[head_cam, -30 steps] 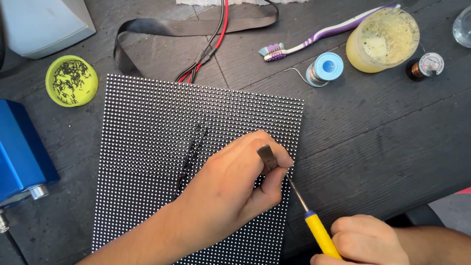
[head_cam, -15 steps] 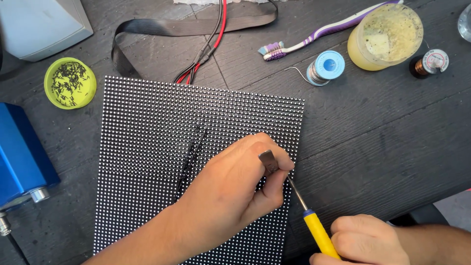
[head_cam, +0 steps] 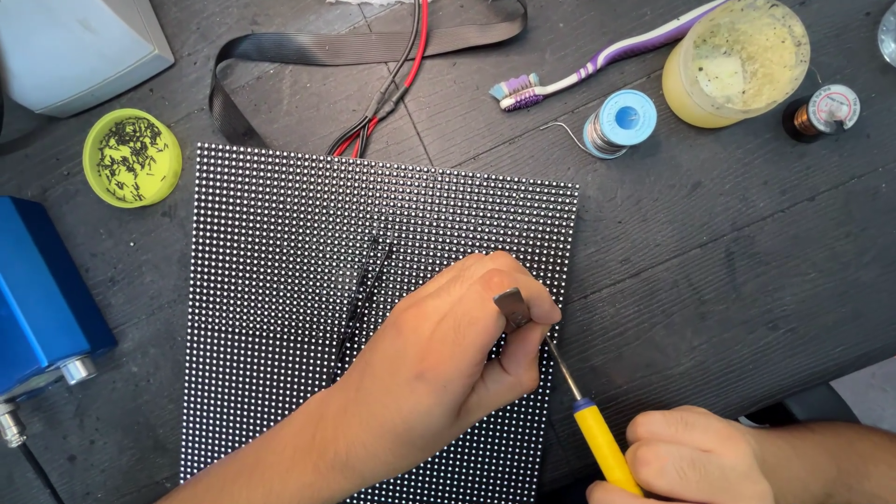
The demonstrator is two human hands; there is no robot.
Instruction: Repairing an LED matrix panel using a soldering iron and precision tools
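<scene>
A black panel (head_cam: 280,233) studded with rows of small white dots lies flat on the dark wooden table. My left hand (head_cam: 439,355) rests on its lower right part and pinches a small flat grey metal piece (head_cam: 511,306) between thumb and forefinger. My right hand (head_cam: 695,457), at the bottom edge, grips a yellow-handled soldering iron (head_cam: 602,443). Its thin metal shaft points up-left and its tip is hidden under my left fingers. Black tweezers (head_cam: 359,289) lie on the panel just left of my left hand.
A green lid of small black parts (head_cam: 132,157) and a blue box (head_cam: 37,289) sit at the left. Behind the panel are a ribbon cable (head_cam: 308,47), red and black wires (head_cam: 392,84), a toothbrush (head_cam: 597,65), a blue solder spool (head_cam: 621,121) and a yellow jar (head_cam: 737,61).
Both hands keep their grips and hold almost still. The view has shifted very slightly; nothing was picked up or let go.
</scene>
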